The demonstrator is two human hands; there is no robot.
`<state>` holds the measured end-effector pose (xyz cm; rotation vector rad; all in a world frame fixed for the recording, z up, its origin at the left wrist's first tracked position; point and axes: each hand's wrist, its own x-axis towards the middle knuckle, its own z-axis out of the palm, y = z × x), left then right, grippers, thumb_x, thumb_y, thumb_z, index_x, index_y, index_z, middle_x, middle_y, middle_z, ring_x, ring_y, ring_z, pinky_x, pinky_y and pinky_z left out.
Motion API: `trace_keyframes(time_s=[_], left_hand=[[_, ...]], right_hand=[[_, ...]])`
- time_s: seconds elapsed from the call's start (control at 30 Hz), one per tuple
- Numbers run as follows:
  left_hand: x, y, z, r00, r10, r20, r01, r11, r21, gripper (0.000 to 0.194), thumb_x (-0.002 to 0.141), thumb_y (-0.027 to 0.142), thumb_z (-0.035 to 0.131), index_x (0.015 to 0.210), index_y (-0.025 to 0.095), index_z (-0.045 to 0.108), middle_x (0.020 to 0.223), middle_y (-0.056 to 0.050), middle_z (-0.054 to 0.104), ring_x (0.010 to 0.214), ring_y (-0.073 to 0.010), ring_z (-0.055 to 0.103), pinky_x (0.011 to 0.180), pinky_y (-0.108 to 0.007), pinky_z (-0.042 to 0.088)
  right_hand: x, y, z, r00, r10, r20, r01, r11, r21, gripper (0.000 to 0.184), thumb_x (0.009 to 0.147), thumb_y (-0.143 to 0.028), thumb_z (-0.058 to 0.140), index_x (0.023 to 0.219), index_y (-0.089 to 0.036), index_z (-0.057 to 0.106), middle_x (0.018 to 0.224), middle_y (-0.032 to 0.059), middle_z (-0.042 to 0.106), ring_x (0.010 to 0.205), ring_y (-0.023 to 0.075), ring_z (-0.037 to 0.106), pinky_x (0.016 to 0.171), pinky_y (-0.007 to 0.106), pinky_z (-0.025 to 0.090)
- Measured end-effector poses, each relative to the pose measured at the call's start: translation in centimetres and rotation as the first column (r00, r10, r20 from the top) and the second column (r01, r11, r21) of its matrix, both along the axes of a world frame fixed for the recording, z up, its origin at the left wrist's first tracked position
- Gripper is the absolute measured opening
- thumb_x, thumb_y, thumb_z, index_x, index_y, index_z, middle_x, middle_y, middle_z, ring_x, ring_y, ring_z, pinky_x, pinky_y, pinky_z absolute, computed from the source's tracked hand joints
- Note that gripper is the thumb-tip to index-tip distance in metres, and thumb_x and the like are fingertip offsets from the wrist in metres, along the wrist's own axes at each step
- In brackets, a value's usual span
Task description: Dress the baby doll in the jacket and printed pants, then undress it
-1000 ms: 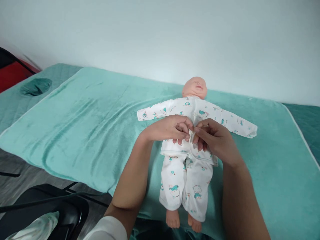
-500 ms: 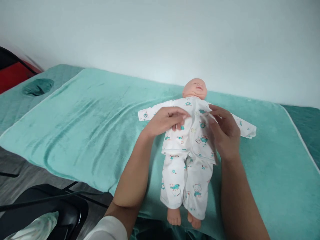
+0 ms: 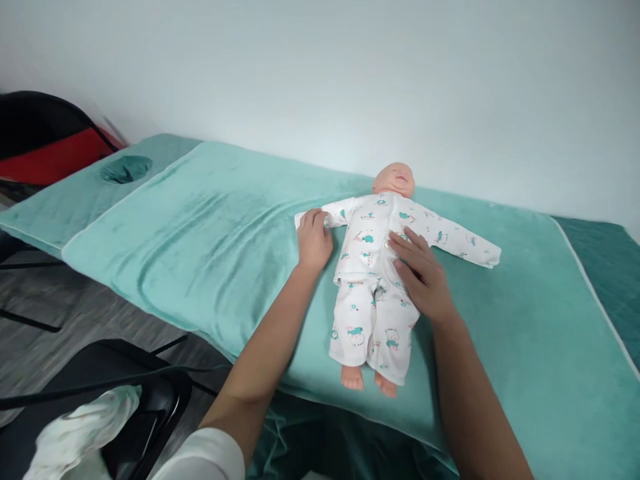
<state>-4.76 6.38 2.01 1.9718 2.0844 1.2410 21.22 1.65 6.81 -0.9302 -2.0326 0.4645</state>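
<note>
A baby doll [image 3: 395, 179] lies on its back on the green bed cover, dressed in a white printed shirt [image 3: 367, 237] and matching trousers [image 3: 390, 333]. Its bare feet poke out of the trouser legs. My left hand [image 3: 315, 240] has its fingers curled over the sleeve on the left, near the cuff, which they partly hide. Spread over the front of the shirt, my right hand [image 3: 423, 273] rests on the lower chest with its fingers apart. The other sleeve [image 3: 467, 244] stretches out to the right, untouched.
The green cover [image 3: 165, 247] lies over a long bed with a face hole [image 3: 126, 169] at its left end. A black chair [image 3: 125, 373] with white cloth [image 3: 85, 427] on it stands at lower left. Behind the bed is a white wall [image 3: 320, 80].
My left hand has moved from the chest out to the left sleeve. My right hand has come down from above the shirt onto its front. The view has shifted slightly.
</note>
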Motion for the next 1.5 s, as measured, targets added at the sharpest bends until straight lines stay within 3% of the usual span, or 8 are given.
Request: trace_keyframes(time_s=[0.2,0.37,0.47,0.57,0.73,0.97,1.2,1.5], left_hand=[[-2.0,-0.3,-0.6,0.975,0.209,-0.073,-0.22,0.951,-0.216,0.057,0.088,0.015,0.046,0.145,0.017,0.051,0.156,-0.017,0.045,0.149,-0.0343,0.035,0.118,-0.055,0.036],[-3.6,0.9,-1.1,0.964,0.213,-0.161,-0.253,0.923,-0.29,0.063,0.091,0.013,0.035,0.154,0.017,0.042,0.16,-0.014,0.043,0.146,-0.0319,0.041,0.115,-0.052,0.038],[-4.7,1.1,-1.0,0.964,0.156,-0.215,-0.215,0.934,-0.284,0.066,0.09,0.009,0.031,0.155,0.015,0.039,0.16,-0.012,0.044,0.148,-0.028,0.04,0.115,-0.049,0.038],[-5.5,1.2,-0.8,0.952,0.191,-0.24,-0.253,0.931,-0.263,0.064,0.091,0.008,0.028,0.154,0.013,0.04,0.158,-0.012,0.046,0.146,-0.027,0.042,0.113,-0.048,0.038],[-5.6,2.0,-0.8,0.919,0.298,-0.258,-0.36,0.901,-0.24,0.061,0.095,0.012,0.024,0.154,0.013,0.04,0.157,-0.014,0.047,0.145,-0.0293,0.041,0.112,-0.049,0.037],[-5.1,1.2,-1.0,0.933,0.272,-0.238,-0.329,0.911,-0.248,0.059,0.097,0.016,0.028,0.154,0.016,0.041,0.159,-0.015,0.044,0.145,-0.0332,0.041,0.115,-0.051,0.036],[-3.9,-4.1,-0.8,0.971,0.207,-0.118,-0.225,0.959,-0.17,0.062,0.086,0.004,0.039,0.146,0.012,0.047,0.157,-0.018,0.043,0.146,-0.0302,0.04,0.119,-0.048,0.037],[1.5,-17.6,-1.2,0.921,-0.256,0.295,0.293,0.952,-0.086,0.039,0.084,0.008,0.047,0.118,0.021,0.061,0.119,-0.008,0.068,0.115,-0.0216,0.063,0.104,-0.041,0.049]], right_hand=[[1.8,-5.1,-1.9,0.95,0.042,-0.311,-0.138,0.946,-0.293,0.025,0.096,-0.032,0.059,0.114,-0.031,0.077,0.133,0.0013,0.069,0.15,0.0253,0.038,0.127,0.059,0.021],[4.8,-6.2,-2.3,0.859,-0.099,-0.503,-0.188,0.852,-0.489,0.019,0.094,-0.034,0.061,0.103,-0.03,0.078,0.116,0.0041,0.077,0.133,0.0293,0.059,0.118,0.058,0.04],[8.3,-3.3,-2.9,0.925,-0.311,-0.217,0.196,0.882,-0.429,0.034,0.092,-0.039,0.062,0.121,-0.026,0.071,0.132,0.0083,0.069,0.127,0.0306,0.062,0.114,0.058,0.042],[12.2,0.6,-4.5,0.822,-0.562,0.093,0.566,0.823,-0.034,0.06,0.087,-0.046,0.06,0.138,-0.015,0.059,0.148,0.0195,0.055,0.142,0.0366,0.045,0.119,0.059,0.033],[15.4,3.3,-6.6,0.716,-0.595,0.365,0.633,0.774,0.019,0.065,0.09,-0.047,0.05,0.145,-0.012,0.052,0.154,0.0234,0.046,0.146,0.0387,0.04,0.118,0.058,0.033],[13.5,1.5,-6.1,0.631,-0.657,0.413,0.706,0.707,0.046,0.067,0.089,-0.043,0.05,0.145,-0.006,0.051,0.155,0.0261,0.043,0.146,0.0423,0.039,0.117,0.061,0.035],[9.0,-2.7,-4.8,0.823,-0.532,0.2,0.53,0.845,0.067,0.054,0.094,-0.039,0.055,0.141,-0.013,0.054,0.156,0.0219,0.044,0.147,0.0338,0.04,0.118,0.057,0.037],[1.4,-14.6,-2.6,0.987,-0.163,0.008,0.162,0.985,0.059,0.028,0.094,-0.02,0.058,0.121,-0.025,0.059,0.14,0.0124,0.058,0.136,0.0279,0.052,0.11,0.054,0.047]])
